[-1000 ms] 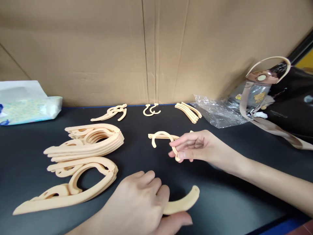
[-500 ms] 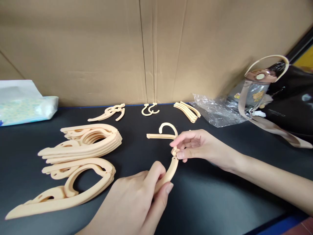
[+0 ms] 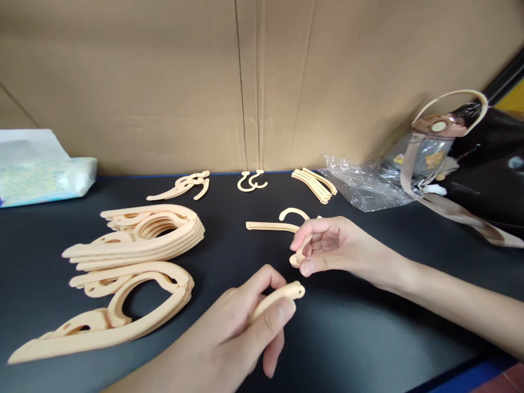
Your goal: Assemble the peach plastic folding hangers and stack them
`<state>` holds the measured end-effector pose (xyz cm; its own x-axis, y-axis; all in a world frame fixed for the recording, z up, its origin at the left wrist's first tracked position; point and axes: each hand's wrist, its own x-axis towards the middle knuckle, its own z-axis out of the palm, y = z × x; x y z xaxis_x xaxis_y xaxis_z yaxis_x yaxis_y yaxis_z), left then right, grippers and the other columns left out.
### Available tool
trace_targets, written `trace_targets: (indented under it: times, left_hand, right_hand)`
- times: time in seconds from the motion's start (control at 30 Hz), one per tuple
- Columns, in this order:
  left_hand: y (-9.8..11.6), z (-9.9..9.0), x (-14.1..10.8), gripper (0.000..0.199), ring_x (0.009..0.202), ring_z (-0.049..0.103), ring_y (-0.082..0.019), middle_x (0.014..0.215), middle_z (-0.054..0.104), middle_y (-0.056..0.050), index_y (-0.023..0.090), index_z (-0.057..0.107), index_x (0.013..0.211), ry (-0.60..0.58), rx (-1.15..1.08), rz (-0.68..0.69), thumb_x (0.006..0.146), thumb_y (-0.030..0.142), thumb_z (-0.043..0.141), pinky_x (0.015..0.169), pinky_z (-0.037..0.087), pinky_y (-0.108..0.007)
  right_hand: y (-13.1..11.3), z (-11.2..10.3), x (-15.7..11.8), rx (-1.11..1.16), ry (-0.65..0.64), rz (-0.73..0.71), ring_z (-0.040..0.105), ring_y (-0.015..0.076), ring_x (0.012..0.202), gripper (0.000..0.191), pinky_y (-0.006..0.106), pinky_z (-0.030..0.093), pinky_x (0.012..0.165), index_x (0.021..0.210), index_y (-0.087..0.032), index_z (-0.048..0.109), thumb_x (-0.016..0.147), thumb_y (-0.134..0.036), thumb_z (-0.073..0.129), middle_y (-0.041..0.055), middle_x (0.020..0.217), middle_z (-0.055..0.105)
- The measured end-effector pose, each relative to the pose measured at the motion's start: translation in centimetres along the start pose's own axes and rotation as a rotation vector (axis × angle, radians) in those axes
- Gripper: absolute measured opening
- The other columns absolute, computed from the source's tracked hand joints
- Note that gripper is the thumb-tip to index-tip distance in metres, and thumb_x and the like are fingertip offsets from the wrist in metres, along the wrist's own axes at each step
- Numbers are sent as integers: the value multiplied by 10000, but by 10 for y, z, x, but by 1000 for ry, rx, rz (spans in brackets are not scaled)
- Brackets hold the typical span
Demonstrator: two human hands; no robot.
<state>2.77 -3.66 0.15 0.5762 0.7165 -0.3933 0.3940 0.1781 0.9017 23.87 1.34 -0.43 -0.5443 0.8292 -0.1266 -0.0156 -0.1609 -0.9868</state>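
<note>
My left hand is closed around a cream hanger arm, whose rounded end with a small hole sticks out past the thumb. To its upper right, my right hand pinches a cream hanger hook near its base; the curved top rises behind the fingers. A gap separates the hook's base from the arm's end. Behind the right hand a slim cream hanger piece lies on the black table, its right end hidden by the fingers.
Stacked folded hangers lie at left. Further back are loose hanger parts, two hooks and a bundle of arms. A clear plastic bag, a strapped bottle and a black bag stand right; a tissue pack sits left.
The arm in my left hand has come away from the hook base and turned flatter, its end now lower. In my right hand the hook has tilted to the right.
</note>
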Motion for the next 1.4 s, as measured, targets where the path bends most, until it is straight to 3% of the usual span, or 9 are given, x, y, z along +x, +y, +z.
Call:
trace_targets:
  times: [0.13, 0.23, 0.4, 0.73, 0.93, 1.07, 1.2, 1.3, 1.4]
  left_hand:
    - [-3, -1, 4, 417, 371, 294, -46, 589, 484, 83, 216, 487, 792, 6, -161, -100, 915, 611, 427, 309, 199, -143]
    - [-2, -2, 5, 461, 415, 219, -44, 566, 324, 98, 185, 565, 791, 5, -222, -138, 905, 617, 453, 323, 179, -121]
    - [1, -4, 5, 405, 449, 102, -30, 619, 326, 116, 233, 409, 823, 43, -302, -173, 870, 610, 551, 362, 40, -110]
    - [-7, 2, 4, 388, 451, 414, -68, 648, 508, 42, 193, 563, 866, 83, -207, -19, 929, 546, 413, 353, 332, -141]
    - [-11, -3, 11, 392, 483, 473, -93, 668, 555, 24, 189, 583, 881, -61, -349, -11, 870, 575, 521, 376, 403, -178]
    - [-12, -7, 12, 401, 407, 369, -57, 605, 546, 51, 199, 566, 924, -57, -409, -63, 896, 595, 502, 351, 315, -146]
    - [-6, -10, 9, 546, 385, 162, -27, 509, 379, 106, 201, 521, 817, -53, -485, -204, 850, 740, 441, 356, 145, -132]
    - [-2, -11, 9, 566, 400, 151, -26, 547, 379, 104, 214, 447, 767, -61, -499, -279, 808, 779, 461, 376, 96, -144]
    - [-2, -10, 8, 494, 402, 202, -21, 630, 439, 83, 213, 437, 769, -75, -417, -213, 839, 693, 530, 377, 115, -161]
  right_hand:
    - [-1, 1, 1, 27, -9, 6, 679, 97, 684, 220, 252, 557, 705, 832, -166, 669, 691, -175, 839, -15, 764, 734]
    - [0, 1, 2, 28, -29, -12, 676, 86, 696, 191, 231, 551, 702, 819, -165, 662, 716, -168, 823, -22, 764, 725]
    - [0, 0, 2, -11, -35, -28, 689, 109, 743, 153, 251, 563, 703, 901, -170, 706, 773, -206, 782, 3, 829, 733]
    - [-2, 0, 0, -40, -37, 17, 676, 100, 696, 153, 260, 567, 721, 917, -159, 723, 770, -152, 760, 15, 840, 755]
    - [-5, 2, -2, -75, -56, 9, 648, 69, 658, 161, 220, 550, 709, 919, -159, 719, 772, -96, 739, -19, 772, 732]
    - [-2, 3, -3, -65, -85, 11, 668, 78, 717, 153, 220, 552, 739, 929, -168, 726, 782, -134, 755, -17, 803, 734]
    - [0, 4, -1, 3, -78, -10, 692, 97, 751, 105, 235, 565, 745, 870, -164, 729, 775, -155, 772, -4, 814, 746]
    - [1, 5, 0, 49, -76, -19, 690, 90, 718, 127, 235, 570, 729, 884, -159, 716, 775, -112, 760, -6, 797, 747]
    - [3, 6, 0, 83, -79, -1, 693, 89, 716, 218, 242, 573, 738, 956, -162, 694, 764, -91, 767, -14, 792, 746]
